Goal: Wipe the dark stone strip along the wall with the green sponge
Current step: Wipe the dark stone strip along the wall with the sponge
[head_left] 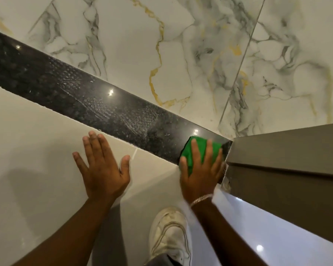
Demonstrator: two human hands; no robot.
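Marble (123,35) with grey and gold veins fills the upper part of the frame, one thin grout line running down at the upper right. Below it the strip (96,100), dark speckled stone, runs diagonally from the upper left down to the lower right, where it ends against a brown panel (286,150). Under the strip lies a plain cream tile (37,131), and a white shoe (169,233) shows at the bottom centre.

At that lower right end the sponge (195,150) lies flat on the strip, close to the panel. The right hand (200,169) covers it with fingers spread and pressed down, palm on the sponge's near edge; this looks like flat pressure for wiping rather than a pinch. A bracelet (201,198) sits on that wrist.

The left hand (104,166) rests open on the cream tile just below the strip, fingers splayed and holding nothing, most likely as a brace while the body leans in.

A wet, scaly sheen marks the middle stretch of the strip, with small bright ceiling reflections on it. The far upper left part looks duller and drier, so I judge much of the length is yet to be wiped.
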